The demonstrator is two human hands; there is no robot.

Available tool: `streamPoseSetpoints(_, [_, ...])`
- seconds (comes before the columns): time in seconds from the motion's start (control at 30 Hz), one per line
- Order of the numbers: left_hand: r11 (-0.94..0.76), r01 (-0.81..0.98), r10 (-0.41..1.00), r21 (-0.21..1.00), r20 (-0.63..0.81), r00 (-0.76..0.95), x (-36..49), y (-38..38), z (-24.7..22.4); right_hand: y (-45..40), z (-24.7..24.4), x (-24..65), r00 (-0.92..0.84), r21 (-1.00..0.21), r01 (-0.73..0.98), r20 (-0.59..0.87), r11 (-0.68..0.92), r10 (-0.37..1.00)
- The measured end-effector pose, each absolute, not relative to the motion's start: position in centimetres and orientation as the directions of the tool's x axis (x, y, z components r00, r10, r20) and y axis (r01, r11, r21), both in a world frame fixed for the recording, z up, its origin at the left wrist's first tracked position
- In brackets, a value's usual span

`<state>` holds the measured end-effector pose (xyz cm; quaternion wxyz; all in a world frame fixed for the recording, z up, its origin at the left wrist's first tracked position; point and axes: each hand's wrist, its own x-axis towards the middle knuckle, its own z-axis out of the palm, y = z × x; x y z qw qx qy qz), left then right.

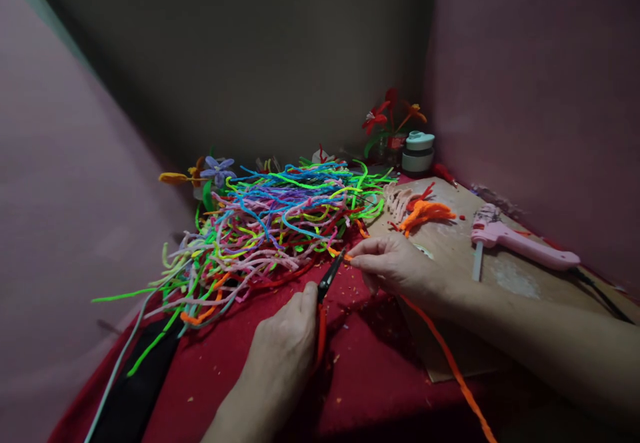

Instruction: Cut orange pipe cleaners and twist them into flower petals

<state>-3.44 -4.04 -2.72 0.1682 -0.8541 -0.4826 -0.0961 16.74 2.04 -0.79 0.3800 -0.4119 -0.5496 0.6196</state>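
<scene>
My left hand (287,336) is closed round the red handles of a pair of scissors (327,282). Their dark blades point up and away, with the tips beside the orange pipe cleaner (440,340). Its short end sticks out from my right hand (385,260), pinched between thumb and fingers, while the long part trails under my wrist to the bottom edge. Just beyond both hands lies a large tangled heap of coloured pipe cleaners (285,210). Close past my right hand is a small bunch of bent orange pieces (425,213) with pink and red ones next to it.
A pink hot glue gun (520,240) rests on a brown board (463,196) at the right, its cord running off the side. Pipe-cleaner flowers (377,118) stand at the back near a lidded jar (418,152). Small scraps dot the red tablecloth (240,370). Pink curtains hang on both sides.
</scene>
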Motion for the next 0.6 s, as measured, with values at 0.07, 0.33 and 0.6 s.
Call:
streamPoseSetpoints(0.07, [-0.46,0.878,0.835,-0.134,0.271,0.479,-3.8,-4.0,-2.5,2.1,-0.8,16.7,-0.362,-0.994,-0.032,-0.09,-0.109,0.928])
streamPoseSetpoints(0.33, [-0.214,0.971,0.977,-0.104,-0.027,0.213,-6.0,-2.7,-0.7,2.0,-0.4,17.0,-0.423,-0.933,-0.254,-0.13,-0.255,0.897])
streamPoseSetpoints(0.6, [-0.425,0.904,0.899,-0.04,0.093,0.427,-4.3,-0.9,0.9,2.9,-0.2,17.3,-0.452,-0.674,-0.63,-0.085,-0.385,0.888])
